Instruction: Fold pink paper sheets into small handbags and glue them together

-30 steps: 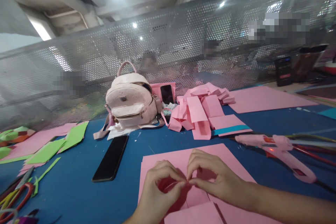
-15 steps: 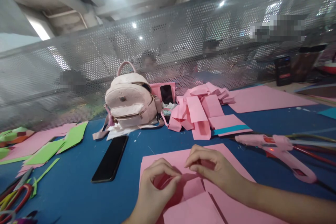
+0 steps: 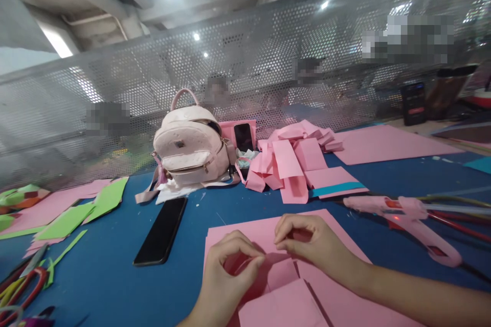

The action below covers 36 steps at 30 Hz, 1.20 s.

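Observation:
Pink paper sheets point(image 3: 337, 276) lie in front of me on the blue table, with a smaller folded pink piece point(image 3: 284, 306) on top near the bottom edge. My left hand point(image 3: 232, 271) pinches the edge of a pink paper piece point(image 3: 282, 272) between thumb and fingertips. Just right of it, my right hand point(image 3: 307, 240) has thumb and index finger pressed together over the sheets; whatever may be between those fingertips is too small to make out.
A black phone point(image 3: 161, 232) and a cream backpack point(image 3: 192, 148) are left of centre. Pink strips point(image 3: 291, 158) are heaped behind the sheets. A pink glue gun point(image 3: 406, 219) lies right, scissors point(image 3: 34, 291) and green paper point(image 3: 67, 220) left.
My right hand has shifted slightly to the right, and its thumb and index finger have come closer together. My left hand stays in place.

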{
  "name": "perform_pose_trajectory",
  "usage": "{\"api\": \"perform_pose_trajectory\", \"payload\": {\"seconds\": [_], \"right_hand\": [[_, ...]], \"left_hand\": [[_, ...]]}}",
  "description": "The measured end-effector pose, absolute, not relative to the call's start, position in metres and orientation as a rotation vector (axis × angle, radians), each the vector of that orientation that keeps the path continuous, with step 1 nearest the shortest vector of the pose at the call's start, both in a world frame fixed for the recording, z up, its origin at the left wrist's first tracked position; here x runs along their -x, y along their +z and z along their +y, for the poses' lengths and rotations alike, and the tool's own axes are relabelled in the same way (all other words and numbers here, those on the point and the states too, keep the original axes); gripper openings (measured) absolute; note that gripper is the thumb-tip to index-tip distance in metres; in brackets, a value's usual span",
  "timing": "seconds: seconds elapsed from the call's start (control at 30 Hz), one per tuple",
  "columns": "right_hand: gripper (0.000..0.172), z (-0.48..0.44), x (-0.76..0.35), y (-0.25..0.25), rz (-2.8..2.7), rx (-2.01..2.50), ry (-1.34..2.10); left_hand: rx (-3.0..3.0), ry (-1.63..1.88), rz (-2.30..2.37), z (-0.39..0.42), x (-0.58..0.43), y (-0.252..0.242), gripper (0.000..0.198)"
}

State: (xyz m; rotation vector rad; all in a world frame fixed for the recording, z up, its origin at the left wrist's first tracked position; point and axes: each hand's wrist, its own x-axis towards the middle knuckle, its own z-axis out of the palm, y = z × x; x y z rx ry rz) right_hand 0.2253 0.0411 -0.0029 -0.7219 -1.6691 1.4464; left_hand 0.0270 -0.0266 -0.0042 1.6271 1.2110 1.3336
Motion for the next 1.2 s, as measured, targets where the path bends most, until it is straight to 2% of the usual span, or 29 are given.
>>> {"api": "perform_pose_trajectory", "payload": {"seconds": [0.2,0.47,0.77,0.97,1.2], "right_hand": [[0.009,0.043,-0.227,-0.005,-1.735,0.681,1.406],[0.022,0.041,-0.227,0.001,-1.774,0.753,1.392],[0.007,0.043,-0.227,-0.007,-1.714,0.679,1.434],[0.014,0.042,-0.226,-0.007,-1.639,0.76,1.545],[0.02,0.039,-0.229,0.016,-1.635,0.835,1.39]], "left_hand": [[-1.595,1.339,1.195,-0.026,-0.027,-0.004,0.012],[-1.602,1.357,1.243,-0.026,-0.027,-0.004,0.012],[-1.582,1.363,1.22,-0.024,-0.027,-0.006,0.012],[-1.585,1.374,1.244,-0.024,-0.026,-0.004,0.011],[-1.689,1.382,1.25,-0.025,-0.022,-0.004,0.013]]}}
